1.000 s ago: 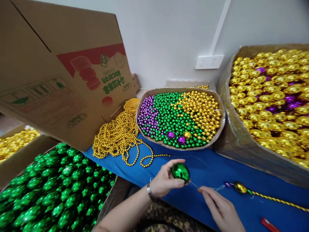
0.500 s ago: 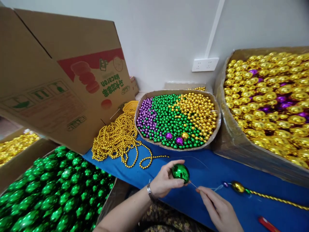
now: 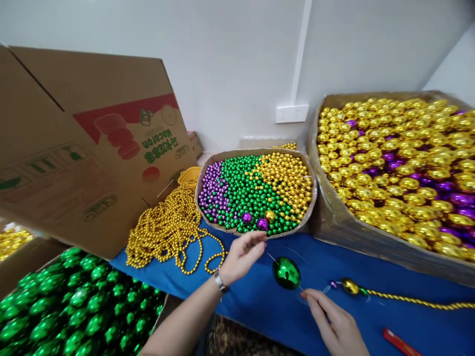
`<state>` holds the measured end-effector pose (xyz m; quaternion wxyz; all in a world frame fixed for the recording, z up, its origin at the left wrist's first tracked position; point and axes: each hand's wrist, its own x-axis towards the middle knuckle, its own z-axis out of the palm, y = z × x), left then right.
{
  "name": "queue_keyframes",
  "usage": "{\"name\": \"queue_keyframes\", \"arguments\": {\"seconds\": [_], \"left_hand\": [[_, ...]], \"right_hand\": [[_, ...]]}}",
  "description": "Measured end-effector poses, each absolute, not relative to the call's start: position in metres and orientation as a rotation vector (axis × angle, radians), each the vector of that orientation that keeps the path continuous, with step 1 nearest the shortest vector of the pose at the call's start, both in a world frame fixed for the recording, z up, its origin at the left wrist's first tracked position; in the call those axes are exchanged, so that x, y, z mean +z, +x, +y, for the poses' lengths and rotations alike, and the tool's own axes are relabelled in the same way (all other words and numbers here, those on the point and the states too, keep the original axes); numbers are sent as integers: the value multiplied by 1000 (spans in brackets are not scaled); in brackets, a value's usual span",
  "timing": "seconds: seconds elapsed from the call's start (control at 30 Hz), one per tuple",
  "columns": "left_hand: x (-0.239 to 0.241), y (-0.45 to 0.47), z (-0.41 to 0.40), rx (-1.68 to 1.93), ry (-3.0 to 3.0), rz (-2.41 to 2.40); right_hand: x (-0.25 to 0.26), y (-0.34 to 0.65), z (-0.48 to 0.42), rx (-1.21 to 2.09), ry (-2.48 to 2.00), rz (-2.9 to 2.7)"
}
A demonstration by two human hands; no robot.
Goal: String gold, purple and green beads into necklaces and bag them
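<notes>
With left hand point(image 3: 241, 259) loosely spread near tray edge point(image 3: 314, 190); over open tabletop point(image 3: 256, 307), pinching in right hand point(image 3: 332, 317) a needle point(image 3: 271, 256) through glossy green oval bead point(image 3: 286, 273).

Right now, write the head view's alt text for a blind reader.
A right hand holds a thin wire running through a large green bead over a blue cloth; the open left hand is beside it, near a box of small purple, green and gold beads. Gold bead strands lie left; a bigger box of mostly gold beads stands right.
</notes>
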<state>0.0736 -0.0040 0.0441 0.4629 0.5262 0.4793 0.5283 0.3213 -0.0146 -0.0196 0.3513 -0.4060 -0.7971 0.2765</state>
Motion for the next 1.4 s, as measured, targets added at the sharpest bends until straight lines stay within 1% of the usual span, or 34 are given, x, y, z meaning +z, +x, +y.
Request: {"name": "queue_keyframes", "arguments": {"seconds": [0.13, 0.23, 0.3, 0.37, 0.43, 0.67, 0.77, 0.87, 0.93, 1.0, 1.17, 1.4], "left_hand": [[61, 75, 38, 1303, 1817, 1473], [69, 89, 78, 1124, 2175, 1498], [71, 103, 103, 931, 2308, 1530], [69, 118, 125, 769, 2357, 1569], [66, 131, 140, 693, 2368, 1569], [58, 145, 154, 733, 2333, 1524], [65, 140, 137, 930, 2099, 1492], [70, 131, 104, 1192, 1388, 1160], [71, 126, 79, 1214, 988, 947], [68, 122, 57, 1204, 774, 865], [55, 116, 33, 1219, 576, 827], [50, 114, 29, 1244, 541, 813]], "right_hand": [[-20, 324, -14, 717, -1084, -2007], [-21, 326, -14, 714, -1095, -1989], [-21, 328, -14, 701, -1095, -1984], [-21, 330, -14, 682, -1097, -1979], [-21, 333, -15, 676, -1111, -1981], [-18, 340, -14, 594, -1112, -1958], [-15, 343, -13, 566, -1157, -1916], [-9, 345, -12, 543, -1196, -1879], [-6, 345, -11, 541, -1204, -1873], [-4, 343, -12, 554, -1207, -1883], [-3, 336, -15, 560, -1184, -1908], [-2, 334, -15, 506, -1133, -1952]]}}
